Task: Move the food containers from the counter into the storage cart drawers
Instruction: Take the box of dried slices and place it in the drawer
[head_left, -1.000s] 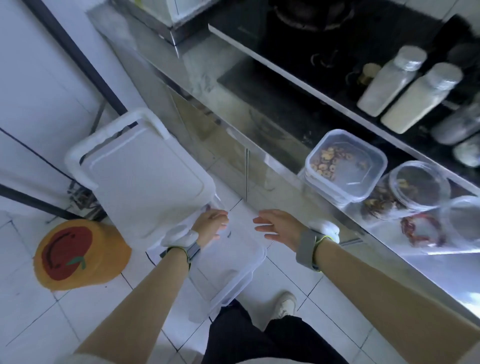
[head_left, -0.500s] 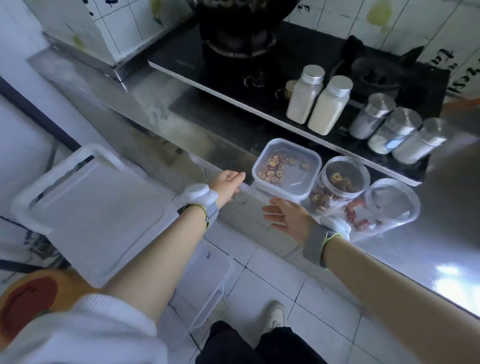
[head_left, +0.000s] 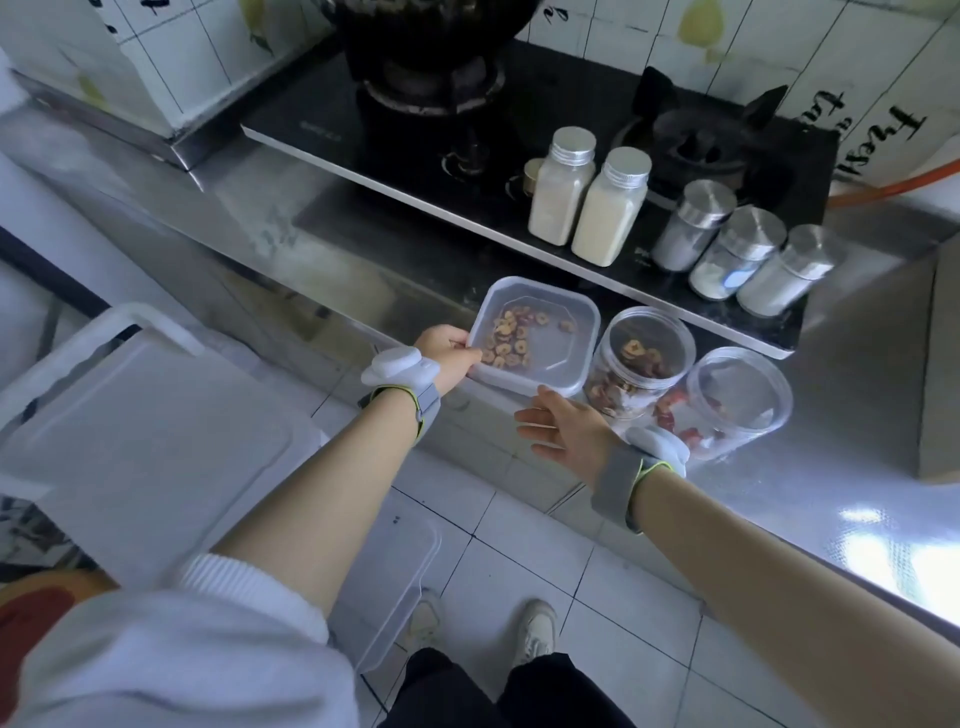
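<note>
The steel surface (head_left: 857, 395) fills your right side, with the black hob (head_left: 545, 119) along its back. On your left stands the storage cart (head_left: 140, 441), its white top closed. One clear drawer (head_left: 387, 577) is pulled out low by your feet, placed, I judge, to take whatever you lift across.

The square container (head_left: 540, 338) of dried fruit slices sits at the front edge of the surface, nearest the cart, which makes it the natural first pick. Just beside it stand a round jar (head_left: 641, 358) and a second round jar (head_left: 735, 400).

Your left hand (head_left: 449, 353) grips the container's left rim, fingers curled over the lip. Your right hand (head_left: 561, 423) is spread flat and holds nothing. It sits just below the near corner, likely to support the base as it leaves the edge. I cannot tell whether it touches the container.
</note>
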